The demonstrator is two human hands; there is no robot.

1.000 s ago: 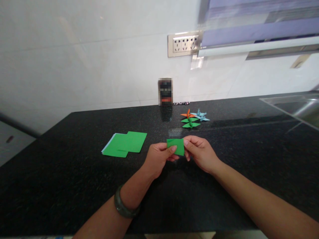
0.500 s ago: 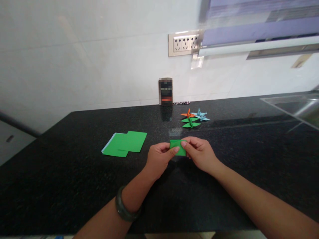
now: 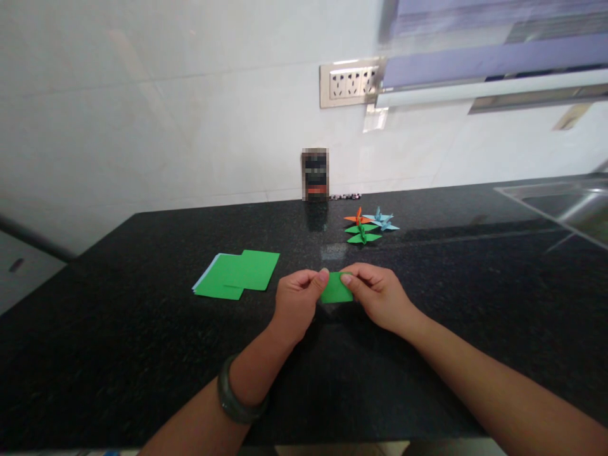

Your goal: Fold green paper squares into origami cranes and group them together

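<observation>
A small folded piece of green paper is held between my two hands, just above the dark countertop. My left hand pinches its left edge between thumb and fingers. At the paper's upper right, my right hand grips it with the thumb on top; the fingers behind are partly hidden. Left of my hands lies a stack of square green paper sheets, with a pale blue edge showing beneath. Beyond my right hand sit several folded paper cranes: an orange crane, light blue cranes and green cranes.
The black speckled countertop runs up to a tiled wall. A phone-like dark object, blurred out, leans against the wall with a beaded strap beside it. A sink is at the far right; wall sockets are above.
My left thumb has slid off the paper's middle to its left edge, and my left hand has shifted slightly left. The paper's face now shows more fully. My right hand keeps its grip.
</observation>
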